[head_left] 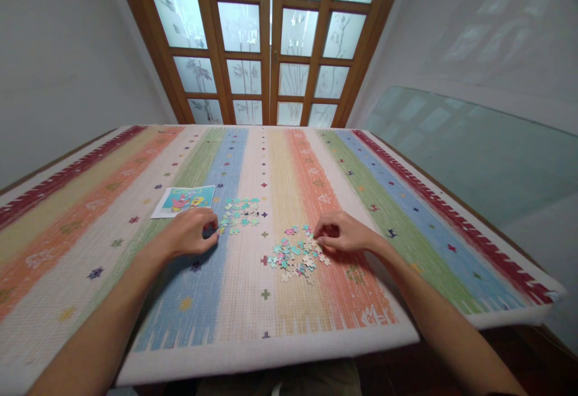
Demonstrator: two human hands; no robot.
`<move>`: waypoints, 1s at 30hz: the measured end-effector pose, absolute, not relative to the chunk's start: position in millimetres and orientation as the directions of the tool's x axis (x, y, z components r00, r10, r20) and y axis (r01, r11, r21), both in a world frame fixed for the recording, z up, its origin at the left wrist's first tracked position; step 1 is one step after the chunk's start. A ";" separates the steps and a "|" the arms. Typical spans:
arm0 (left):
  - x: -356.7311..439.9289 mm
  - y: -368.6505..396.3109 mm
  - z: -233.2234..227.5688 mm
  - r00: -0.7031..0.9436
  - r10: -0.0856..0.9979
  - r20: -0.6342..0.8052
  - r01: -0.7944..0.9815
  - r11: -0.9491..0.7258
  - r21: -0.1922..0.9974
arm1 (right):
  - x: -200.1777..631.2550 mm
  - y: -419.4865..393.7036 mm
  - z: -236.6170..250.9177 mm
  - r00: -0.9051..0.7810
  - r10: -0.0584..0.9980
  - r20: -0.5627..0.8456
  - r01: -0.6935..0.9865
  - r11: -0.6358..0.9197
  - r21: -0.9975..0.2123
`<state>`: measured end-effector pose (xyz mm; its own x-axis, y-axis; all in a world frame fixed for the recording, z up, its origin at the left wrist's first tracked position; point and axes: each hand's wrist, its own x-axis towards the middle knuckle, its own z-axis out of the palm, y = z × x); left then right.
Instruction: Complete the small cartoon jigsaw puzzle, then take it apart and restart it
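Two piles of puzzle pieces lie mid-surface; the mixed pile [295, 254] sits just left of the right hand [345, 232], its fingers curled shut at the pile's edge, whether pinching a piece I cannot tell; the teal pile [240, 214] lies just right of the left hand [192, 232], fingers bent, tips touching its near edge; a picture card [184, 200] lies just beyond the left hand; striped cloth [135, 300] covers the surface.

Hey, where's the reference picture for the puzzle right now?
The reference picture lies flat on the striped cloth, left of centre in the head view, just beyond the left hand and beside the teal pile of puzzle pieces.
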<state>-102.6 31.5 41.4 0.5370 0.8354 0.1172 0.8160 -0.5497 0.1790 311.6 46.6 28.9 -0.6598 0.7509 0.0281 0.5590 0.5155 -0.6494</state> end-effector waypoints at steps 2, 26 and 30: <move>-103.7 32.1 41.2 0.541 0.835 0.106 0.812 -0.551 0.193 | 312.3 46.5 27.9 -0.673 0.740 0.007 0.565 0.520 -0.641; -95.3 28.2 43.5 0.553 0.829 0.088 0.791 -0.555 0.258 | 315.3 47.0 27.0 -0.737 0.675 -0.035 0.478 0.483 -0.734; -93.1 27.7 42.5 0.575 0.804 0.155 0.770 -0.595 0.229 | 314.1 45.6 30.0 -0.760 0.650 -0.016 0.421 0.473 -0.774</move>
<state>-93.1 27.7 42.5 0.5748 0.8035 0.1550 0.7703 -0.5952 0.2289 314.1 45.6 30.0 -0.7596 0.6503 -0.0157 0.4213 0.4735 -0.7735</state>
